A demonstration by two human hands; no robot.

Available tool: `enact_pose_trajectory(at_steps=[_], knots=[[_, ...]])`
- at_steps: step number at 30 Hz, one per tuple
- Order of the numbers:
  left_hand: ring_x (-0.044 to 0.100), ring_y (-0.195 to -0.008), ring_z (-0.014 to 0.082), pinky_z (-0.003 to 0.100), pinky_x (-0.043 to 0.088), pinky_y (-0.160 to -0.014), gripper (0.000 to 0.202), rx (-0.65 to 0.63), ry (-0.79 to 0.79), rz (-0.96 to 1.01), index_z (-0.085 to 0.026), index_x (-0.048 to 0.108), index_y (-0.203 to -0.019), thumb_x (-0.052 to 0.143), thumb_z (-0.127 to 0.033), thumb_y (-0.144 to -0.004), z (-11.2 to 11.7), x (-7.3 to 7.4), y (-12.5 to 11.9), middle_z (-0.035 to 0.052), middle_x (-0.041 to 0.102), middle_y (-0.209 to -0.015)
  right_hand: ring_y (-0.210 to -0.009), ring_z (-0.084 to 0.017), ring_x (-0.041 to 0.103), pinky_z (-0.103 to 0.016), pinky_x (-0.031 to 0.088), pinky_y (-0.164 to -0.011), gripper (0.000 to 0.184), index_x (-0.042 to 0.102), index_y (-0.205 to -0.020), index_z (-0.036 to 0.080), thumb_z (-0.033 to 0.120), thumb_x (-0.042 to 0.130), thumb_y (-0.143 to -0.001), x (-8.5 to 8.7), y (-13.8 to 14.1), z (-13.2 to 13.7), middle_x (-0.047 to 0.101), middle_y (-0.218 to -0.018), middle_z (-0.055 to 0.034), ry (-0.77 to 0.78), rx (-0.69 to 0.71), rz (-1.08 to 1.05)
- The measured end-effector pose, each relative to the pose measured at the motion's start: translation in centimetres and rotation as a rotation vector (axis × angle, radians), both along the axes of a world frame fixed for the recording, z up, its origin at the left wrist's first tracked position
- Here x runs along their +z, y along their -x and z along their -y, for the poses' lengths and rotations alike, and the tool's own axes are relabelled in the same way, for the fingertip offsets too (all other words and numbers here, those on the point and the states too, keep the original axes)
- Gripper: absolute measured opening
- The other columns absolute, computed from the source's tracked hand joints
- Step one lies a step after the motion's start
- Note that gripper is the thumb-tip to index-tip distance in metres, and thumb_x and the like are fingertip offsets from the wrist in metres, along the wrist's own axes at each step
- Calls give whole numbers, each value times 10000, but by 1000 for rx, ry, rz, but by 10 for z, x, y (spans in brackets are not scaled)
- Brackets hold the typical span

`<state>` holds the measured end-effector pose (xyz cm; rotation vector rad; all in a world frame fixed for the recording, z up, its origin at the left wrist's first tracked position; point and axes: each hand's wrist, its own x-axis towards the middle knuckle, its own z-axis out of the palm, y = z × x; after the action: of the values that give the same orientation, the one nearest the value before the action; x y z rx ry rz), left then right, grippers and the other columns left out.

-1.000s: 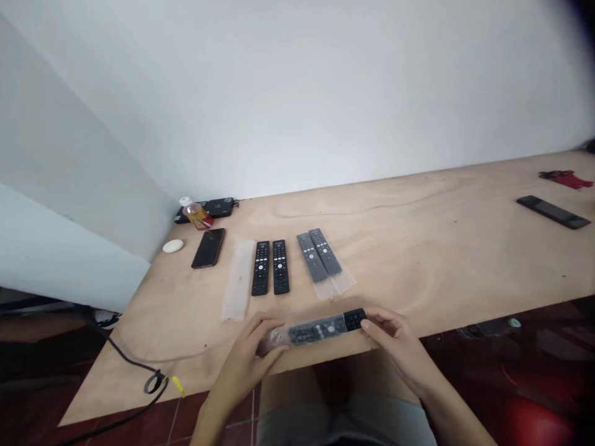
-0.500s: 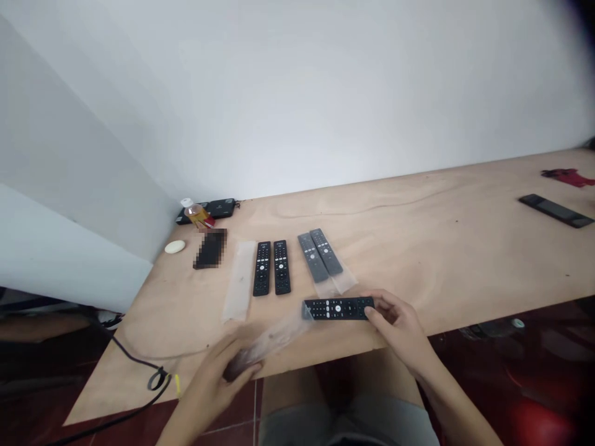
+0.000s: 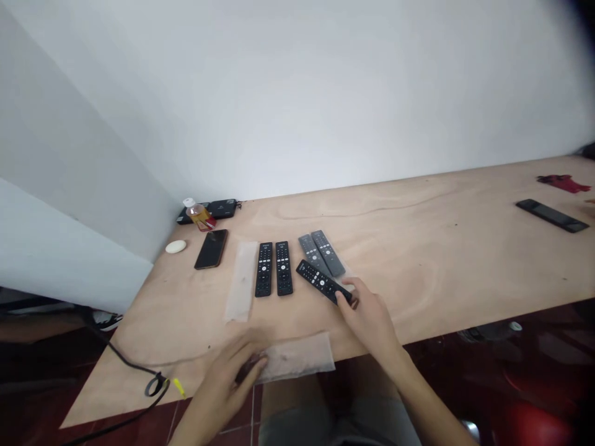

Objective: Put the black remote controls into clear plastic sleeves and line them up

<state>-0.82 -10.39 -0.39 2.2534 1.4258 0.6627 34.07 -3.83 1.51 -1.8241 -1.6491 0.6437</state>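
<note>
My right hand grips the near end of a black remote, which points up-left over the table beside two grey remotes in clear sleeves. My left hand pinches one end of an empty clear plastic sleeve lying at the table's front edge. Two bare black remotes lie side by side left of the held one, and another empty sleeve lies left of those.
The plywood table runs along a white wall. At its back left are a black phone, a white oval object, a small bottle and a black box. A black remote and red item lie far right. A cable hangs at the left.
The remote has come out of its sleeve. My right hand carried it away from me towards the row of remotes, while my left hand took the empty sleeve to the table's front edge.
</note>
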Motion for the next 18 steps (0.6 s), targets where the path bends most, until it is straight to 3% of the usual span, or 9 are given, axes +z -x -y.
enact_pose_trajectory(at_steps=[6, 11, 14, 18], knots=[[715, -1282, 312, 488, 623, -1082, 239, -35, -21, 13, -311, 752, -1262, 728, -351, -1028, -10, -2, -20, 87, 778, -1284, -878, -332, 777, -371, 501, -753, 386, 636, -1445, 207, 335, 568, -1087, 4, 45, -31, 817, -1018, -155, 28, 113, 255], [690, -1242, 315, 490, 612, -1042, 289, -14, -62, 12, -299, 739, -1278, 777, -328, -993, -18, -2, -40, 87, 760, -1259, -887, -320, 777, -365, 524, -768, 428, 617, -1481, 193, 374, 600, -1094, 7, 57, -52, 818, -1003, -156, 30, 125, 290], [686, -1206, 322, 499, 600, -1021, 356, 27, -112, 6, -289, 722, -1308, 807, -327, -964, -22, -5, -47, 88, 755, -1253, -878, -289, 764, -356, 537, -783, 351, 645, -1430, 219, 361, 531, -1130, 6, 47, -43, 810, -984, -108, -82, 183, 171], [673, -1160, 326, 497, 570, -1014, 353, 74, -156, -5, -275, 728, -1263, 836, -374, -942, -24, -9, -48, 79, 756, -1202, -1034, -282, 704, -394, 561, -927, 186, 718, -1170, 237, 326, 563, -1119, -5, 28, -2, 750, -1130, -102, -220, 453, -21]])
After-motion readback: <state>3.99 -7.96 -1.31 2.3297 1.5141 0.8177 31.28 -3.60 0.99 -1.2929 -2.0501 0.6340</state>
